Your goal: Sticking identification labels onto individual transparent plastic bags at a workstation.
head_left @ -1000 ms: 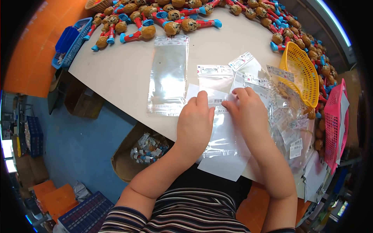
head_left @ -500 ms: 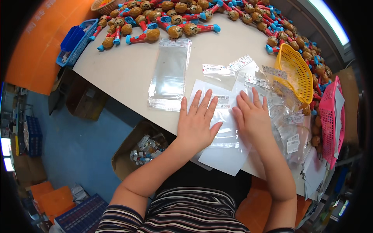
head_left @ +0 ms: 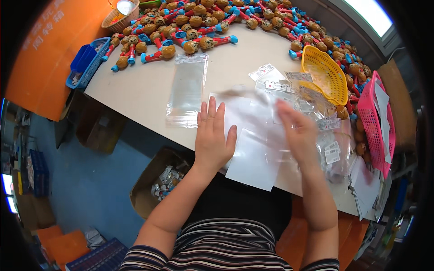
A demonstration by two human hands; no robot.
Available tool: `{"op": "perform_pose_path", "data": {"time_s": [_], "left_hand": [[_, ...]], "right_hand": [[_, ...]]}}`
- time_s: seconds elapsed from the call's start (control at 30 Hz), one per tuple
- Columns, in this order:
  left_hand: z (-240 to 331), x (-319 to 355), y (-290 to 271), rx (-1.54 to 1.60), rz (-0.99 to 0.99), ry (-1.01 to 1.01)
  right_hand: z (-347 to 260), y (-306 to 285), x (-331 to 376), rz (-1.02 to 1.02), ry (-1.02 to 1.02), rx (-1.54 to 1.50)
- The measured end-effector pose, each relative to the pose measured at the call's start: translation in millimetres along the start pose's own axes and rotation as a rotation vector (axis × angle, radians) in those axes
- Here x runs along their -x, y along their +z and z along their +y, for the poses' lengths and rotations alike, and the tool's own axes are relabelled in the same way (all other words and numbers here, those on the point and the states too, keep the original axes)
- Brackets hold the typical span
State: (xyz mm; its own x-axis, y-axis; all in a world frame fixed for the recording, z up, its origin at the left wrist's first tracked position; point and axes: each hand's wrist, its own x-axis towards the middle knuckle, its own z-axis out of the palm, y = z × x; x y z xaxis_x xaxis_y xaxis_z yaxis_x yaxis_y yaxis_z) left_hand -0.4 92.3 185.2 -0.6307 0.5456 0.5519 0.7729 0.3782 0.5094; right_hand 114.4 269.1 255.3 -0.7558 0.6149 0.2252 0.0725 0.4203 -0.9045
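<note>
The left hand (head_left: 212, 137) lies spread flat, pinning the clear bags (head_left: 253, 149) to the tabletop (head_left: 144, 86). The right hand (head_left: 296, 133) is blurred above them, so I cannot tell its grip. Peeling off one bag looks due next, needing a fingertip pinch.

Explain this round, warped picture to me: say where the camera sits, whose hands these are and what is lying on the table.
The camera is worn on a person's head and looks down, so you see their own forearms coming in from the lower edge. Its very wide lens bends straight edges, which is why the table looks curved. There is no machine here, only two bare hands.

The left hand lies flat, fingers spread, on a stack of clear plastic bags at the near edge of the pale table. The right hand is blurred over the same bags; whether it grips one cannot be told.

Another clear bag lies apart to the left. At the far edge sits a heap of brown-headed toys with red and blue handles. To the right are a yellow basket and a pink basket. Below the table stands an open cardboard box.
</note>
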Motion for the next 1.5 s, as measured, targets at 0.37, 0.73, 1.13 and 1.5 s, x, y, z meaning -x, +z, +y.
{"op": "perform_pose_path", "data": {"time_s": [0.37,0.73,1.13,1.5], "left_hand": [[53,-12,9,0.040,-0.179,-0.189],[30,-30,35,-0.111,-0.123,-0.254],[58,-47,37,-0.136,-0.288,-0.342],[75,-55,48,-0.125,-0.293,-0.406]], "right_hand": [[-23,-65,63,-0.087,-0.056,0.934],[40,-53,63,-0.236,0.092,1.219],[10,-46,63,-0.117,-0.136,0.714],[48,-46,58,-0.103,0.210,1.118]]}}
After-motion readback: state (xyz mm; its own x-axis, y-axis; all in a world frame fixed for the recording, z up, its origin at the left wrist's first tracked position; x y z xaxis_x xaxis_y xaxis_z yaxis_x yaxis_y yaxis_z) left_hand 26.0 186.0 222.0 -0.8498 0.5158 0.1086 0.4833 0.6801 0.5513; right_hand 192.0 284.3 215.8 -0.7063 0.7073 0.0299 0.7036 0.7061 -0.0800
